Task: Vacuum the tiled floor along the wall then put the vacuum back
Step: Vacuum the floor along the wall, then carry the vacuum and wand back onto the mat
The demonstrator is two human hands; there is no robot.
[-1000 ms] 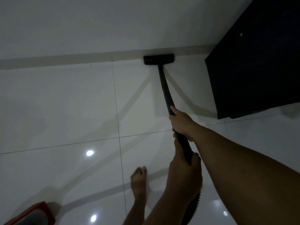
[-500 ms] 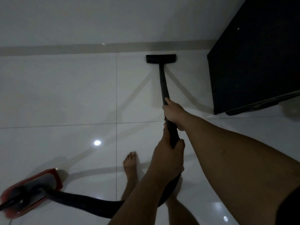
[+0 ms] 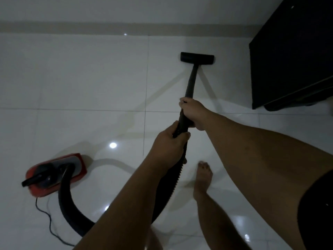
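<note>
The black vacuum wand (image 3: 190, 82) slants away from me to its flat floor head (image 3: 197, 58), which rests on the white tiles a short way off the beige skirting of the wall (image 3: 90, 27). My right hand (image 3: 193, 112) grips the wand higher up. My left hand (image 3: 168, 147) grips the lower end where the ribbed black hose (image 3: 66, 199) joins. The hose loops back to the red canister vacuum (image 3: 55, 173) on the floor at the lower left.
A dark cabinet (image 3: 292, 56) stands against the wall on the right, close to the floor head. A thin black power cord (image 3: 49, 222) trails from the canister. My bare foot (image 3: 202, 175) stands just right of the hose.
The floor head has pulled back from the skirting toward me. The view has swung left and down, bringing the whole red canister and hose into sight. Both hands keep their grip.
</note>
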